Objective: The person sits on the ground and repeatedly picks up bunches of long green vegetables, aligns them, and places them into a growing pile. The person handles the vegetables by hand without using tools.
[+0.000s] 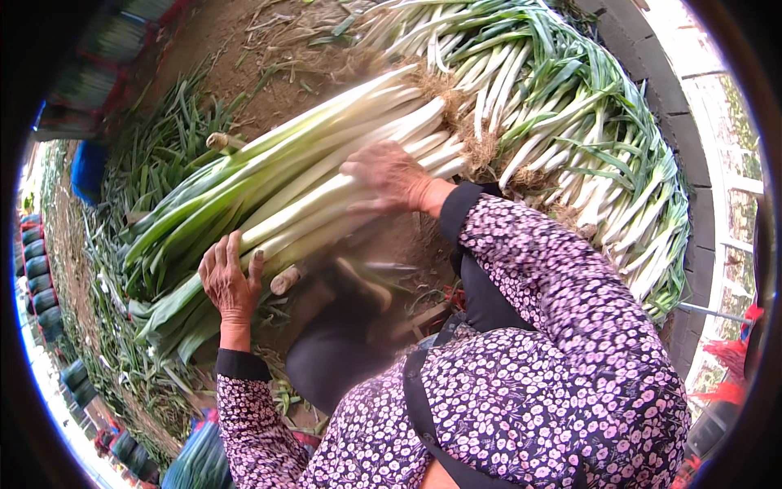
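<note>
A thick bundle of large green onions [342, 131] lies slantwise before me, white stalks and brown roots to the upper right, green leaves to the lower left. My left hand [232, 278] grips the near stalks where white turns to green, thumb apart from the fingers. Over the white stalks lies my right hand [391, 177], slightly blurred, with fingers spread across their top. A wooden peg [221, 142] sticks up at the bundle's far side. Another wooden peg end [286, 280] shows at the near side, close to my left hand.
A large heap of loose green onions [550, 122] curves along the right, against a grey block edging [693, 165]. Cut leaves [165, 134] litter the ground at left. Bundled onions [198, 455] stand at lower left; further bundles [43, 281] line the far left.
</note>
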Action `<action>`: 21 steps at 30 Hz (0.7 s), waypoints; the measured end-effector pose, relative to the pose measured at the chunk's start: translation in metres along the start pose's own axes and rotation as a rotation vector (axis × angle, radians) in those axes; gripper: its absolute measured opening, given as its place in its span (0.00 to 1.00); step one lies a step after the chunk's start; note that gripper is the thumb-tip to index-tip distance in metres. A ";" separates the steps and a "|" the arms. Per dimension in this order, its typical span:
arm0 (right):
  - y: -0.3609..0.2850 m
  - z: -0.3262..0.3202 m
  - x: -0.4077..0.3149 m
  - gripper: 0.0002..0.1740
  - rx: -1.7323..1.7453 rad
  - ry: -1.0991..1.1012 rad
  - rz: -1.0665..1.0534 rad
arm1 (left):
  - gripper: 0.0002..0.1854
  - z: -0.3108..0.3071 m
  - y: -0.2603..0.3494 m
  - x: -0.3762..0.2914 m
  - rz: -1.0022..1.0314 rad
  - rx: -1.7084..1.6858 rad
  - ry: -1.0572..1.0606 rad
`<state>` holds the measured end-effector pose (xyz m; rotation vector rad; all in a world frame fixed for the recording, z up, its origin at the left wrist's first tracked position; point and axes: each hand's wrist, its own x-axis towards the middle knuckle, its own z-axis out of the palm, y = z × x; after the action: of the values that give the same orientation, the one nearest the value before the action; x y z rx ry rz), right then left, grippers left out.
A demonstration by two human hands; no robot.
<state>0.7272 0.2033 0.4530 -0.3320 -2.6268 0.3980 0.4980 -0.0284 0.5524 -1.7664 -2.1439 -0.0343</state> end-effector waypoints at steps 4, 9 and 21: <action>0.017 0.015 -0.006 0.39 0.043 0.125 0.011 | 0.22 0.019 0.003 0.002 -0.081 0.031 -0.041; 0.018 0.015 -0.004 0.41 -0.155 -0.104 0.052 | 0.19 0.029 0.008 0.006 -0.122 -0.017 0.057; 0.053 -0.003 -0.048 0.36 -0.133 0.061 0.366 | 0.18 0.031 0.009 0.003 -0.144 -0.065 0.164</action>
<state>0.7794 0.2391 0.4187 -0.8622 -2.5356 0.3230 0.4977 -0.0159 0.5223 -1.5808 -2.1670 -0.2795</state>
